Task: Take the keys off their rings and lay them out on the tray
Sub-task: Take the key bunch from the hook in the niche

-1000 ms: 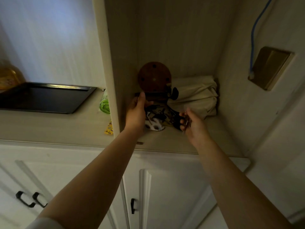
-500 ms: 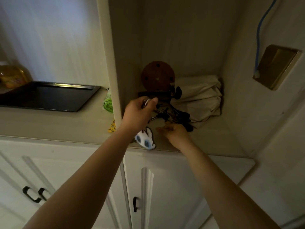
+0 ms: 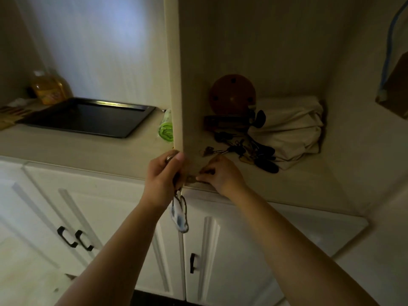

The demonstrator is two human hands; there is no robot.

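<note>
A pale counter (image 3: 66, 149) carries a dark tray (image 3: 88, 117) and an amber bottle (image 3: 49, 87). In the alcove lie keys (image 3: 242, 149) beside a cloth bag (image 3: 289, 129).

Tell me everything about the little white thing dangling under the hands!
The white charm is a small flat tag, white with blue patches and a dark outline, perhaps soft plastic or rubber. It hangs free in front of the cupboard door, below the counter edge, on a dark cord that runs up into the left hand. That hand is closed around the cord and a metal ring. What the charm depicts cannot be told here.
</note>
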